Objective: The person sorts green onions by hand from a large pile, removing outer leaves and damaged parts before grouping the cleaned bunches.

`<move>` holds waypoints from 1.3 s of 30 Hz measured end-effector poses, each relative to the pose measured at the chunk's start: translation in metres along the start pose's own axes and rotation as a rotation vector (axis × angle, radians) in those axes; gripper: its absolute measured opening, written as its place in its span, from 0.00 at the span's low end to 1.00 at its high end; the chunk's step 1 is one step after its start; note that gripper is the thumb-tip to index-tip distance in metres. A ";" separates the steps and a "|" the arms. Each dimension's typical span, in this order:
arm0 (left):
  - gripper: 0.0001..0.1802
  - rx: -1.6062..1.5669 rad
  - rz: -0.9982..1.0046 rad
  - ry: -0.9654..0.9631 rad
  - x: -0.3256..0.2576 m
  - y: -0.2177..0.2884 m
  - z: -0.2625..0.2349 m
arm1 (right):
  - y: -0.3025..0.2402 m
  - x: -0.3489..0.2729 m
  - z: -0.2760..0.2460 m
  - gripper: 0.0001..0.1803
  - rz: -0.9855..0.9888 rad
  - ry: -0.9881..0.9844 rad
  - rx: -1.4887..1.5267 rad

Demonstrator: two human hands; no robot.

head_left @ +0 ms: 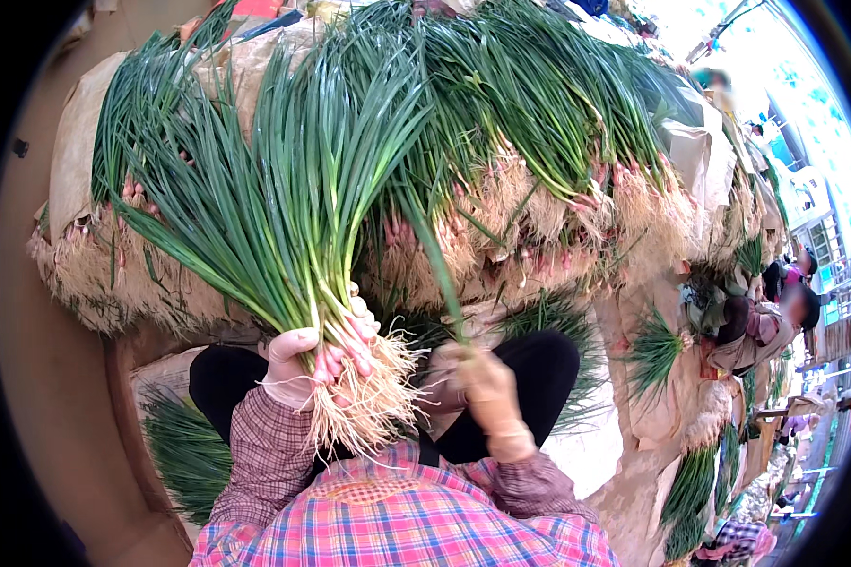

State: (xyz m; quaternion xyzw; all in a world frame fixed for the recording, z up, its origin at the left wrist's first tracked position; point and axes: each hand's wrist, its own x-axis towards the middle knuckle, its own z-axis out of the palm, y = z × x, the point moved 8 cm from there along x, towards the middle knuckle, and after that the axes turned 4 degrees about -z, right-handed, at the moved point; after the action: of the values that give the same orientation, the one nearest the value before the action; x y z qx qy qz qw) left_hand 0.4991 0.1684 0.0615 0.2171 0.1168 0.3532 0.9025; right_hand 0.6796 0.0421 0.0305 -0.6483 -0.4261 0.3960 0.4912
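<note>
My left hand (291,364), in a pale glove, is closed around a thick bunch of spring onions (336,198). Their long green leaves fan out away from me, and the pinkish bulbs and stringy roots hang toward my lap. To the right of the roots, my right hand (492,397) wears a tan glove and is smeared by motion. A long green leaf (437,260) rises out of its closed fingers, apart from the root ends of the bunch.
A heap of more spring onions (548,94) lies across a cloth-covered mound (80,128) ahead. Loose greens (184,449) lie left of my knees, and a small bundle (654,350) rests at the right. Another person (761,331) sits farther right.
</note>
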 end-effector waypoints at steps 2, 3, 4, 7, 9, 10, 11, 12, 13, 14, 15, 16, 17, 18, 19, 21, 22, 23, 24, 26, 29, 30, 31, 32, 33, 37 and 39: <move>0.41 -0.036 -0.003 -0.001 0.000 -0.001 0.006 | -0.022 -0.019 -0.070 0.16 -0.176 0.379 0.196; 0.41 -0.062 0.031 -0.007 -0.003 0.004 0.001 | -0.031 -0.031 -0.097 0.18 -0.218 0.601 0.341; 0.41 -0.060 0.037 -0.017 -0.002 0.004 0.002 | -0.030 -0.047 -0.126 0.18 -0.257 0.717 0.309; 0.41 -0.038 0.035 -0.002 0.003 0.001 0.005 | 0.009 -0.075 -0.177 0.16 -0.104 0.843 -0.198; 0.43 -0.046 0.036 0.007 0.006 -0.003 0.004 | 0.077 -0.089 -0.200 0.15 0.041 0.714 -1.053; 0.43 -0.069 0.044 -0.049 0.006 -0.002 0.006 | 0.077 -0.081 -0.196 0.15 0.089 0.632 -1.148; 0.43 -0.091 0.052 -0.105 0.006 0.000 0.006 | 0.076 -0.073 -0.192 0.16 0.137 0.550 -1.241; 0.43 -0.013 0.044 -0.077 0.005 0.000 -0.002 | 0.063 -0.061 -0.195 0.15 -0.024 0.623 -1.052; 0.43 -0.018 0.052 -0.058 0.004 0.003 -0.004 | 0.028 -0.039 -0.182 0.14 -0.166 0.679 -0.844; 0.44 -0.029 0.038 -0.029 0.004 -0.001 -0.005 | 0.001 -0.012 -0.164 0.13 -0.183 0.630 -0.625; 0.44 -0.041 0.029 -0.004 0.002 -0.003 -0.007 | -0.024 0.022 -0.142 0.12 -0.202 0.581 -0.408; 0.44 -0.050 0.037 -0.009 0.003 -0.003 -0.007 | -0.051 0.054 -0.114 0.11 -0.367 0.486 -0.390; 0.43 -0.050 0.089 -0.037 0.000 0.003 -0.011 | -0.062 0.090 -0.078 0.11 -0.273 0.347 -0.342; 0.43 -0.077 0.069 -0.084 0.007 -0.002 -0.005 | -0.050 0.130 -0.065 0.13 -0.363 0.235 -0.424; 0.43 -0.094 0.069 -0.106 0.008 -0.001 -0.006 | -0.041 0.159 -0.039 0.15 -0.170 0.146 -0.427; 0.43 -0.081 0.002 -0.071 0.017 -0.011 0.007 | 0.028 0.224 -0.039 0.14 0.015 0.003 -0.469; 0.42 -0.091 -0.025 -0.066 0.015 -0.009 0.002 | 0.030 0.229 -0.030 0.11 0.090 0.001 -0.189; 0.42 -0.053 -0.012 -0.068 0.011 -0.006 0.000 | 0.022 0.223 -0.025 0.08 0.170 -0.002 0.087; 0.42 -0.046 0.013 -0.049 0.007 -0.001 -0.005 | -0.030 0.201 -0.024 0.07 0.083 0.069 0.051; 0.42 -0.048 -0.004 -0.058 0.009 -0.007 -0.005 | -0.063 0.175 -0.050 0.09 -0.010 0.087 0.580; 0.41 -0.038 0.033 -0.078 0.008 -0.002 -0.003 | -0.110 0.140 -0.048 0.09 -0.154 0.194 0.445; 0.40 -0.044 0.043 -0.046 0.007 -0.002 -0.007 | -0.103 0.136 -0.023 0.10 -0.065 0.118 0.276; 0.39 -0.042 0.049 -0.048 0.008 -0.002 -0.005 | -0.081 0.136 -0.001 0.08 -0.039 0.057 0.185; 0.39 -0.044 0.031 -0.046 0.007 -0.003 -0.005 | -0.076 0.117 0.032 0.08 0.106 0.019 0.239; 0.38 -0.042 0.015 -0.059 0.010 -0.006 -0.003 | -0.053 0.113 0.052 0.08 -0.016 -0.080 0.109; 0.39 0.119 -0.167 -0.037 0.001 -0.015 -0.023 | -0.031 0.093 0.106 0.14 0.250 -0.167 0.755; 0.38 0.094 -0.099 0.029 0.005 -0.013 -0.015 | -0.035 0.100 0.120 0.19 0.325 -0.497 1.148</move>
State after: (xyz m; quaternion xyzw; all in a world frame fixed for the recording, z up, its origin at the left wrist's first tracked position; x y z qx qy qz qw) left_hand 0.5051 0.1678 0.0422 0.2480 0.1566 0.3054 0.9059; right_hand 0.5943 0.1778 0.0306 -0.2274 -0.1441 0.7686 0.5803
